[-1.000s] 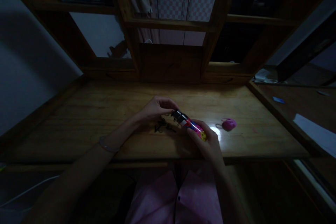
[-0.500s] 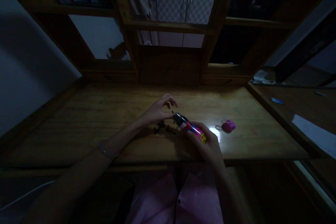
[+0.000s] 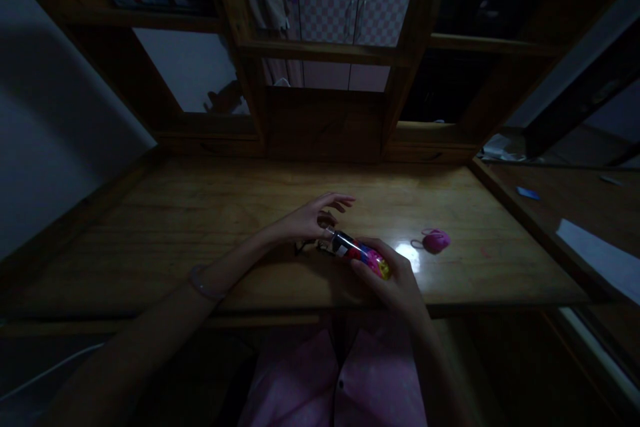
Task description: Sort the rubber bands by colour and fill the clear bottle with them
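My right hand (image 3: 395,273) is wrapped round a clear tube-shaped container (image 3: 361,255), tilted with its mouth toward my left hand. Bands of black, red, blue, pink and yellow small pieces show through its wall. My left hand (image 3: 315,217) is at the mouth, its thumb by the rim and its other fingers stretched apart above. Whether a small piece sits at its thumb is too dark to tell. Small dark pieces (image 3: 303,248) lie on the wooden desk (image 3: 210,213) below my left hand, partly hidden by it.
A pink pouch-like object (image 3: 436,241) with a loop lies to the right on the desk. Beyond the right-hand ledge are a small blue packet (image 3: 527,193) and white paper (image 3: 600,257). A wooden shelf unit (image 3: 320,50) rises along the back edge.
My left hand has moved slightly right and down, its fingers now stretched farther over the container's mouth. The container has shifted slightly down and now covers some of the dark pieces.
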`<state>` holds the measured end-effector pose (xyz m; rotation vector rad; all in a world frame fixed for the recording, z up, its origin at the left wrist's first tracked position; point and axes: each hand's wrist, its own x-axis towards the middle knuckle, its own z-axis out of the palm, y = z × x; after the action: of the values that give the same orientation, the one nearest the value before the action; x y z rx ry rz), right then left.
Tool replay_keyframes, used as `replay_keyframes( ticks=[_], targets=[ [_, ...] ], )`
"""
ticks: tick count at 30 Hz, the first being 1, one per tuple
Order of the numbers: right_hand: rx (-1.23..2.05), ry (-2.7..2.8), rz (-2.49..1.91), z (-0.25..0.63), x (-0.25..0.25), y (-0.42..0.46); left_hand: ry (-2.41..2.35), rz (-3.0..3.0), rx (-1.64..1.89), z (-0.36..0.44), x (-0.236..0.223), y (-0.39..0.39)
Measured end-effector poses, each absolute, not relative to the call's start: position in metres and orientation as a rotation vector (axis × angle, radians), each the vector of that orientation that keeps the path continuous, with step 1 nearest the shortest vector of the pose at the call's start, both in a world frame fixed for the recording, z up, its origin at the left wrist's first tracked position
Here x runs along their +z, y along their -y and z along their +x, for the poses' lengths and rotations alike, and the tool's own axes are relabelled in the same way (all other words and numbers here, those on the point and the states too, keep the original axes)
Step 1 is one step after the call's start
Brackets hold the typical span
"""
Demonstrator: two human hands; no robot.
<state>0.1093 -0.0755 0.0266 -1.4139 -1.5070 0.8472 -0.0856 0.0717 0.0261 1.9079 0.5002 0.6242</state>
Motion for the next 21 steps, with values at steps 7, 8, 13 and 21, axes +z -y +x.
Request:
replay_keyframes(
  ticks=[7, 8, 13, 21],
  targets=[
    [0.879, 1.437, -1.42, 0.1083, 0.0326, 0.0762, -0.556, 1.897, 0.696, -0.0862, 0.0321, -0.0695],
    [0.879, 1.426, -1.426, 0.1082, 0.0328, 0.076, -0.572, 1.891, 0.716, -0.0866, 0.0323, -0.0704],
    [0.855, 1.384, -1.442, 0.1088, 0.0277, 0.0745, -0.593, 1.839, 0.782, -0.0879, 0.0311, -0.076],
    [0.828, 1.328, -1.468, 0.1099, 0.0246, 0.0743, -0.666, 1.696, 0.796, -0.0896, 0.0344, -0.0754]
  ],
)
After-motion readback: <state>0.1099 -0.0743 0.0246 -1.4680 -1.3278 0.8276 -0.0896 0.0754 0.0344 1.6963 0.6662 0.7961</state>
